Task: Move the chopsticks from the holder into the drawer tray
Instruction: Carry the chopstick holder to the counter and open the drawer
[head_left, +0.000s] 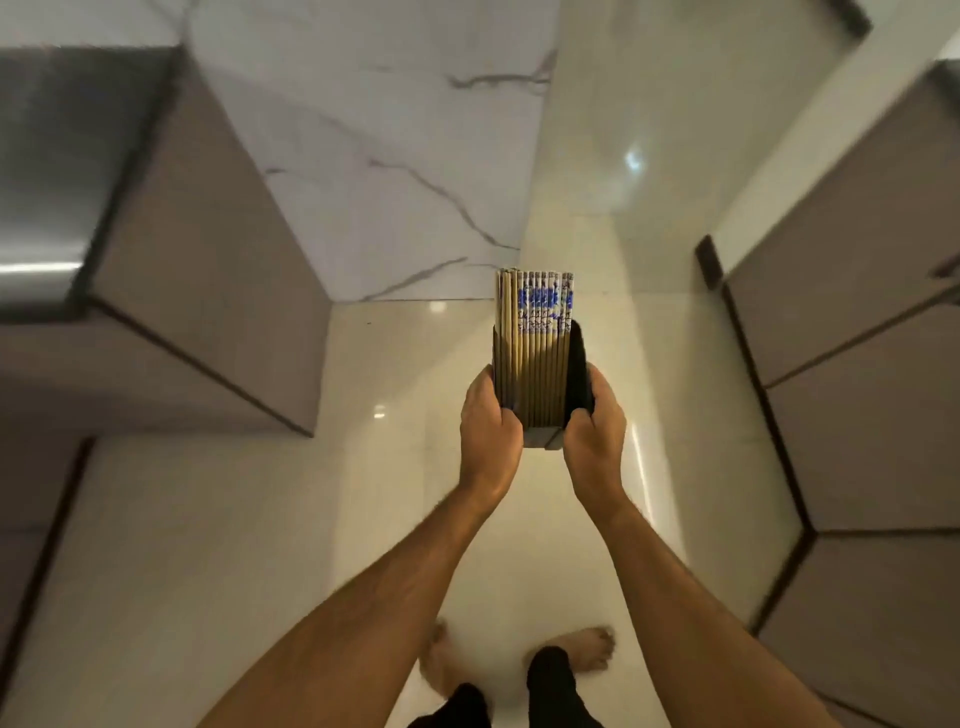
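While both hands, left and right, clamp their grip on the holder, chopsticks inside point toward twelve o'clock; carrying step, I judge. Next: find the drawer, unseen.

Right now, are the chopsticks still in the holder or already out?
Still in. The chopsticks stand packed in the holder, patterned ends sticking out, gripped by left hand and right hand.
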